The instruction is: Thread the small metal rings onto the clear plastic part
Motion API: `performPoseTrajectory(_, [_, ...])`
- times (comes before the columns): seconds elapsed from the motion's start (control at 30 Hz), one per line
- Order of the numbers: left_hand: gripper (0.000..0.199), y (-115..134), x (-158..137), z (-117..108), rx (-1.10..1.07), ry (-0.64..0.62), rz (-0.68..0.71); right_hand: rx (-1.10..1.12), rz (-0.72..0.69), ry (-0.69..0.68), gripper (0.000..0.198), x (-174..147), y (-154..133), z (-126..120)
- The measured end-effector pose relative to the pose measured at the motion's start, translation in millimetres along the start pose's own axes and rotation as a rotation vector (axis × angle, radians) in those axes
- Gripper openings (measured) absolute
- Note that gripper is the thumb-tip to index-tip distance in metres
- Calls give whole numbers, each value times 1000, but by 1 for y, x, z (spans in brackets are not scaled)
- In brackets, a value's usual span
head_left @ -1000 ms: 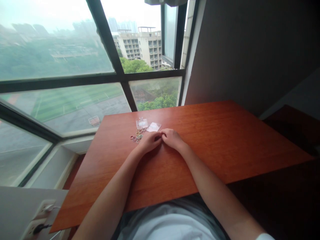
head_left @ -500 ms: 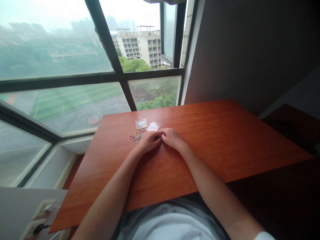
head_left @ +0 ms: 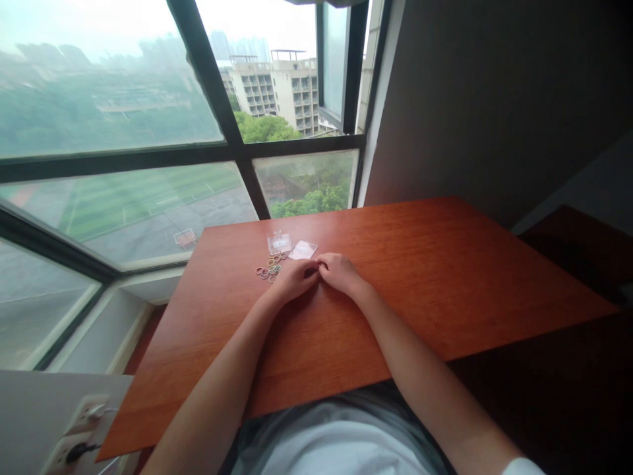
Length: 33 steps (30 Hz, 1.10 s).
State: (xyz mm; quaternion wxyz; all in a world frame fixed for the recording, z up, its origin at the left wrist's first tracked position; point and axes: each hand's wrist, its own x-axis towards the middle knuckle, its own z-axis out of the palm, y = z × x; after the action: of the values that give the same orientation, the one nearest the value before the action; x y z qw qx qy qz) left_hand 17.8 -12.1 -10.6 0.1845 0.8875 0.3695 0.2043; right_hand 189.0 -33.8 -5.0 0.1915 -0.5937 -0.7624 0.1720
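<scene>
My left hand (head_left: 297,278) and my right hand (head_left: 338,269) meet over the middle of the wooden table, fingertips pinched together and touching. Whatever sits between the fingers is too small or too hidden to name. Just left of my left hand lie several small coloured rings (head_left: 267,271), looking like hair ties, in a loose cluster; some may be covered by the hand. Beyond the fingers rests a flat clear piece (head_left: 302,249), like a box lid. A small transparent box (head_left: 279,242) stands beside it, near the table's far edge.
The reddish-brown table (head_left: 420,264) runs wide to the right. A window (head_left: 297,178) with dark frames borders its far side, one pane swung open. Wall sockets (head_left: 74,442) with plugs and cords are at lower left, by the table's corner.
</scene>
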Motion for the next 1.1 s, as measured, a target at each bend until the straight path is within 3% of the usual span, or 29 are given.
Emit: performPoseTrajectory(1.1, [12, 2, 1, -1, -9, -14, -5, 4, 2, 1, 29, 0, 0, 0])
